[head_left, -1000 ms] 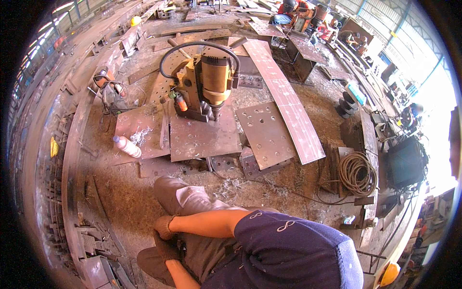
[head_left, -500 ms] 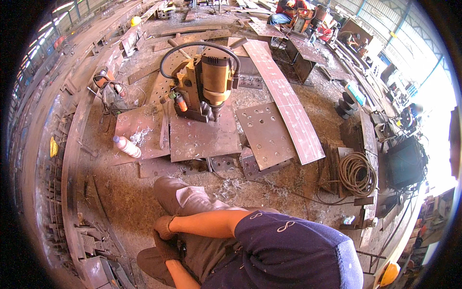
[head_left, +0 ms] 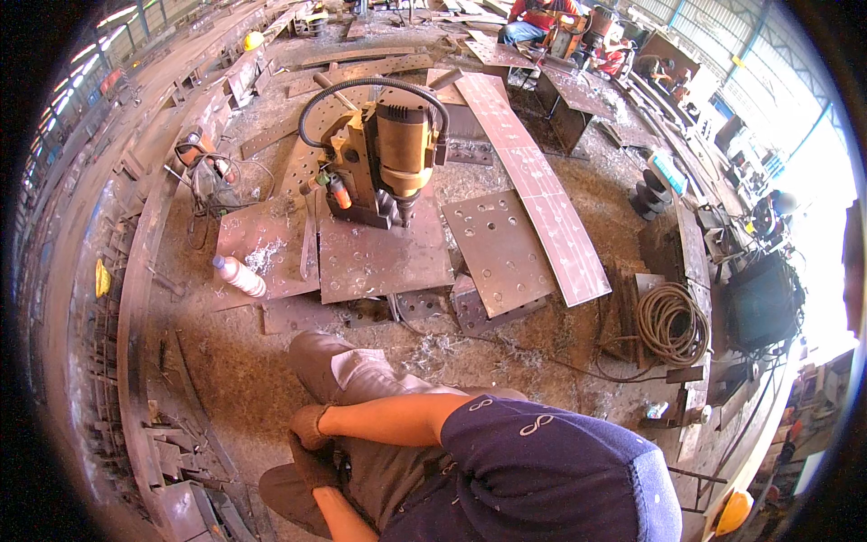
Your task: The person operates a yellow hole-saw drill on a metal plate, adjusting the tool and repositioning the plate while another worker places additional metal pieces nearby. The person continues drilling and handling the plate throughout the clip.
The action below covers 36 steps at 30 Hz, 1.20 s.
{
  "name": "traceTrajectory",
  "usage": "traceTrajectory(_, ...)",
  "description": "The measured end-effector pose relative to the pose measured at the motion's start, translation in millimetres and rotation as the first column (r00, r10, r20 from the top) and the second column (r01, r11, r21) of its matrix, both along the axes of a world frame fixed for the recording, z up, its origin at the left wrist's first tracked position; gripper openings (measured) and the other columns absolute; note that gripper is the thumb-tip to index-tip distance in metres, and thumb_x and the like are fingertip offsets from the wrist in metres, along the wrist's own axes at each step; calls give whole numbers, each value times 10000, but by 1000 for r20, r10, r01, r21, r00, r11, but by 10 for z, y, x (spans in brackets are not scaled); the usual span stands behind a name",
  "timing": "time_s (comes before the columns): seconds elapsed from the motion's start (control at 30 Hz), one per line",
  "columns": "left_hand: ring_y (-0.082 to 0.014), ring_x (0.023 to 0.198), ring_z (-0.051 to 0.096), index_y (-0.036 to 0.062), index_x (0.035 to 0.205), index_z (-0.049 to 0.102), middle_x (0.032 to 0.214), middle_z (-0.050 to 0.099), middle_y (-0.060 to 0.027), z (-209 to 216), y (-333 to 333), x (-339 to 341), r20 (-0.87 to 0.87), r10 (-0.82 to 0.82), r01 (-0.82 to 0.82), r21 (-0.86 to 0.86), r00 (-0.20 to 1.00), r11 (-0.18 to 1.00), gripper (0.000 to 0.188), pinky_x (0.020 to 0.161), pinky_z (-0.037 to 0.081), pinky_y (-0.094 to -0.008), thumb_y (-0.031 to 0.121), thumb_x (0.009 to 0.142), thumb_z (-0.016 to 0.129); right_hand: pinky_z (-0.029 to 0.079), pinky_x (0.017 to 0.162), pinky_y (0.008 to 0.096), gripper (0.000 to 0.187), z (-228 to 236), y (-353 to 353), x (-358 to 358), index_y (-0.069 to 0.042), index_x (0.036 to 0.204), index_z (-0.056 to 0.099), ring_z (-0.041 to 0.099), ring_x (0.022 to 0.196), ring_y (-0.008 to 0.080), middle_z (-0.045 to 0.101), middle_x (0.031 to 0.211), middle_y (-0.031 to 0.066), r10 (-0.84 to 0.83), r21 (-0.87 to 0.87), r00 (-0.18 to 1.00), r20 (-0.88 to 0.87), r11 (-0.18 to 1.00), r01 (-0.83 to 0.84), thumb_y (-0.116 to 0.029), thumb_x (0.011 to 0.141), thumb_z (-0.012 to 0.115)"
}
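My right hand [head_left: 310,425] and my left hand [head_left: 315,464] rest together in front of my lap, both in brown work gloves. The right one looks curled in against the left; its fingers are mostly hidden. How the left fingers lie is also hidden. Beyond my knee, a yellow magnetic drill [head_left: 404,144] with a black hose stands on a steel plate [head_left: 384,271], its bit end down near the surface. An orange-and-black cylinder [head_left: 340,191] is at the drill's side. A pale bottle with a purple cap [head_left: 239,276] lies tilted on another plate. Neither hand touches these.
A drilled plate [head_left: 499,257] and a long marked strip [head_left: 533,181] lie right of the drill. Metal shavings [head_left: 442,348] litter the floor. A coiled hose [head_left: 673,323] and cables lie at right; a grinder-like tool [head_left: 192,144] is at left. A co-worker in red [head_left: 542,14] sits far back.
My hands stay together in the same place. The co-worker at the back has straightened up from a bent posture. The view has shifted very slightly.
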<state>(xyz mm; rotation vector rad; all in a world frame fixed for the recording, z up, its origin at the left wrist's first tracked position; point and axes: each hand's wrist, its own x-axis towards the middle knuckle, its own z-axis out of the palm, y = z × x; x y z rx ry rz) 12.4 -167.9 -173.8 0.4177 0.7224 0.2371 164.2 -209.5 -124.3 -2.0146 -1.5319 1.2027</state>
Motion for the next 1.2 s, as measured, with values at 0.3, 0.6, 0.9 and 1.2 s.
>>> traceTrajectory(0.3, -358, 1363, 611, 36, 1560, 561, 1508, 621, -175, -4, 2, -1, -44, 17, -15, 51, 999, 999, 665, 1144, 519, -520, 557, 1148, 524, 581, 1047, 508, 426, 41, -11, 5, -68, 1240, 835, 750, 1235, 393, 796, 1271, 227, -3, -20, 1000, 3, 1000, 3, -161, 836, 740)
traceTrajectory(0.6, -364, 1302, 643, 95, 1480, 650, 1446, 689, -141, -22, 11, 2, -78, -23, 34, 133, 997, 991, 684, 1115, 533, -517, 646, 1113, 478, 582, 1044, 513, 428, 1, -11, 1, -43, 1232, 832, 747, 1236, 403, 793, 1266, 242, -8, -14, 1000, 20, 1000, 8, -158, 832, 736)
traceTrajectory(0.9, -351, 1301, 648, 29, 1486, 636, 1456, 681, -157, 195, -117, -6, -112, 30, -20, 91, 993, 996, 690, 1083, 534, -503, 608, 1131, 510, 579, 1037, 525, 438, 171, -119, 19, -83, 1257, 817, 737, 1240, 427, 789, 1267, 237, -55, 47, 995, -80, 997, 59, -154, 838, 710)
traceTrajectory(1.2, -329, 1333, 642, -11, 1519, 600, 1485, 662, -162, 71, -9, -62, -201, 111, -81, 153, 973, 985, 673, 1110, 525, -474, 548, 1150, 532, 571, 1025, 549, 421, 62, -20, 40, -56, 1275, 767, 728, 1198, 471, 780, 1224, 271, -20, 45, 999, -41, 999, 22, -195, 897, 645)
